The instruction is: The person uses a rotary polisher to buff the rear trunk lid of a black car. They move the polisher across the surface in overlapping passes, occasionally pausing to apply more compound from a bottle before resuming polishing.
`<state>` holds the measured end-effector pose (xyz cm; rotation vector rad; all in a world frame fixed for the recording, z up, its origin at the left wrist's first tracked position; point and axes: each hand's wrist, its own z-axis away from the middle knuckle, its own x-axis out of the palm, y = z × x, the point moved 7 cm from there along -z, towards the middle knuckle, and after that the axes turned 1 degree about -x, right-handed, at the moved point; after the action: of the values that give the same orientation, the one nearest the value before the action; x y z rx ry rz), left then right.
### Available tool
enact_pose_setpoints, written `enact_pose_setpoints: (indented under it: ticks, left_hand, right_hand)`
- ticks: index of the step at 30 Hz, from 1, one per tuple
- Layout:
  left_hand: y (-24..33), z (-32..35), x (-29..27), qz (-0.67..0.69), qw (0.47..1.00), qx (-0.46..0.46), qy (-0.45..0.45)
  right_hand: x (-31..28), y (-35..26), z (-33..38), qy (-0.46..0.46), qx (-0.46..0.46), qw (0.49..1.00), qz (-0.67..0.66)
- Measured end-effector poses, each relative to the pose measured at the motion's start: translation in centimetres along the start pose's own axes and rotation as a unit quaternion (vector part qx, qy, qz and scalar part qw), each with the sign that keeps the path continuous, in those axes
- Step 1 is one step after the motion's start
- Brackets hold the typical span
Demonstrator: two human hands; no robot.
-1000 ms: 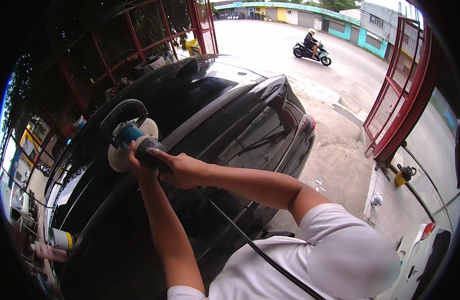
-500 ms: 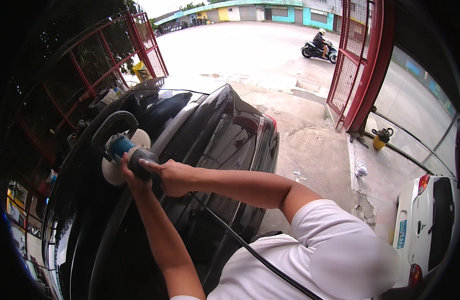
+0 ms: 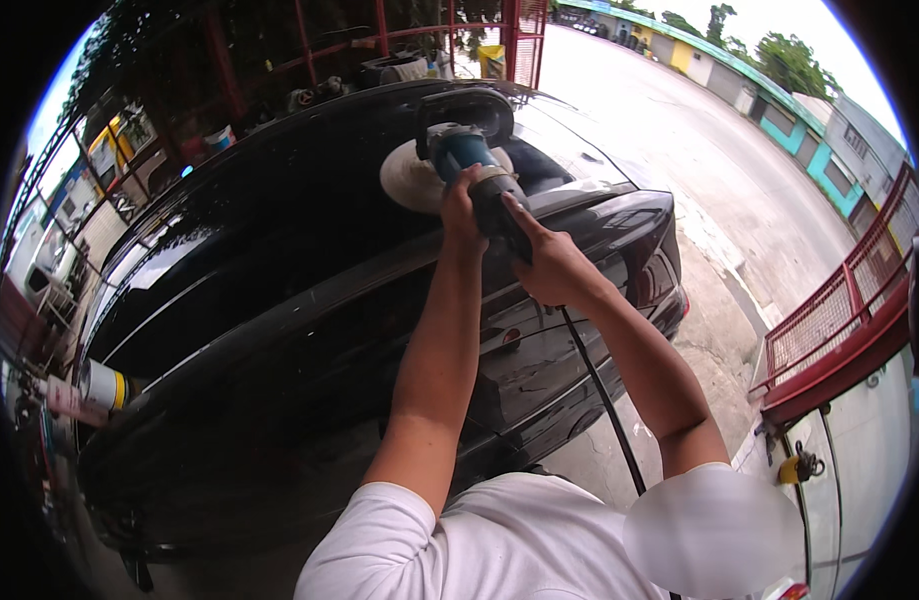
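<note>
Both my hands hold a teal and grey power polisher [image 3: 469,155] against the roof of a black car [image 3: 279,300]. My left hand [image 3: 461,205] grips the tool's front part, just behind its round white pad [image 3: 407,178]. My right hand [image 3: 549,262] wraps the dark rear handle. The pad lies flat on the glossy roof near the rear window. A black cord [image 3: 599,400] runs from the tool down past my right forearm.
A red metal gate [image 3: 839,320] stands at the right on a concrete yard. Red frames and stacked items [image 3: 279,60] sit behind the car. A white and yellow can [image 3: 101,385] rests at the left. A road with coloured buildings [image 3: 779,110] runs beyond.
The view has swung, so the car now fills the left and centre. The polisher has moved across the roof toward the rear; both hands keep their grip on it.
</note>
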<state>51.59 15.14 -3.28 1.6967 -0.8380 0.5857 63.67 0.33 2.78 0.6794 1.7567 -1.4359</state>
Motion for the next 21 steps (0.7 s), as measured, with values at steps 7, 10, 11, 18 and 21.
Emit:
enact_pose_setpoints:
  ticks: [7, 10, 11, 18, 21]
  left_hand:
    - [9.9, 3.1, -6.6, 0.075, 0.996, 0.021, 0.042]
    - [13.8, 6.2, -7.2, 0.083, 0.993, 0.054, 0.063]
    - [15.1, 6.9, -8.1, 0.086, 0.992, 0.065, 0.063]
    - [23.4, 10.5, -15.4, 0.075, 0.982, 0.125, 0.118]
    - [27.1, 12.5, -18.5, 0.06, 0.973, 0.152, 0.161]
  right_hand:
    - [5.4, -9.4, -0.7, 0.015, -0.173, 0.983, 0.064]
    - [6.9, -13.2, -0.1, -0.034, -0.162, 0.985, 0.054]
    - [7.6, -14.6, 0.2, -0.051, -0.161, 0.984, 0.05]
    - [12.9, -22.8, 1.3, -0.123, -0.184, 0.975, 0.03]
    - [15.7, -26.1, 1.4, -0.123, -0.226, 0.966, 0.034]
